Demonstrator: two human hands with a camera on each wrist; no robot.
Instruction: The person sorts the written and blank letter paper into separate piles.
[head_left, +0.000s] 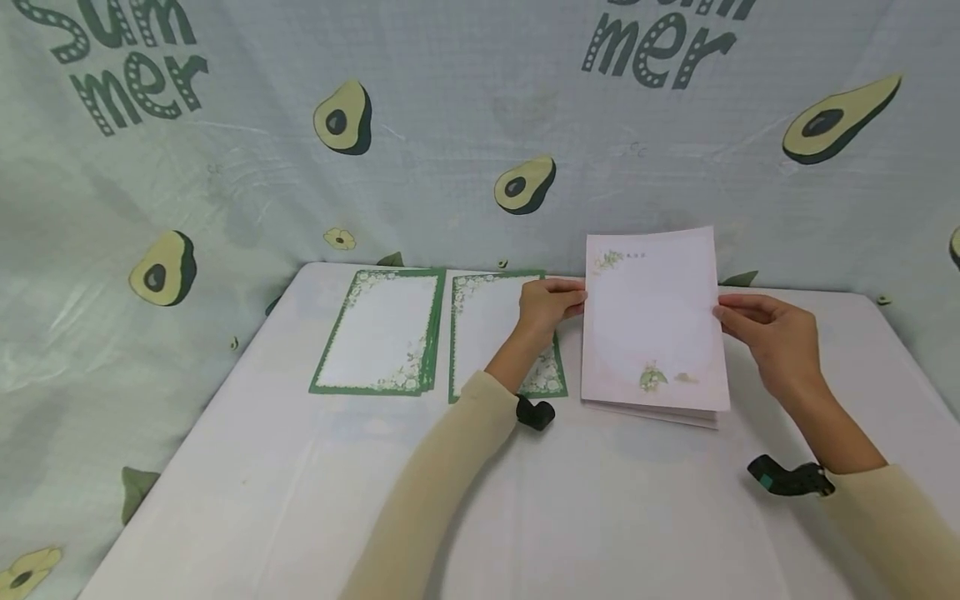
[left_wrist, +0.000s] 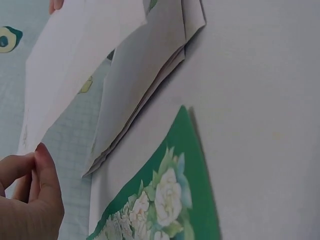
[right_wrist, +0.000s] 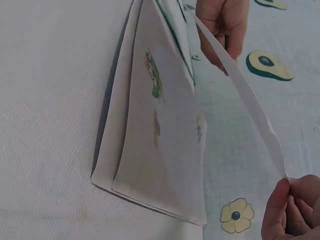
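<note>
A pale pink sheet of paper (head_left: 651, 325) with small flower prints is held up between both hands above a stack of similar sheets (head_left: 675, 417). My left hand (head_left: 550, 302) pinches its left edge. On the opposite edge, my right hand (head_left: 780, 337) pinches it between thumb and fingers. In the left wrist view the raised paper (left_wrist: 75, 65) stands apart from the stack (left_wrist: 142, 75) under it. From the right wrist, the sheet (right_wrist: 250, 107) appears nearly edge-on, with the flower-printed stack (right_wrist: 165, 135) lying below.
Left of the pink papers lie two piles of green-bordered sheets, one far left (head_left: 381, 333) and one in the middle (head_left: 480, 333), partly behind the left forearm. A white-covered table (head_left: 570, 508) bears everything. An avocado-print curtain (head_left: 435, 100) hangs behind its back edge.
</note>
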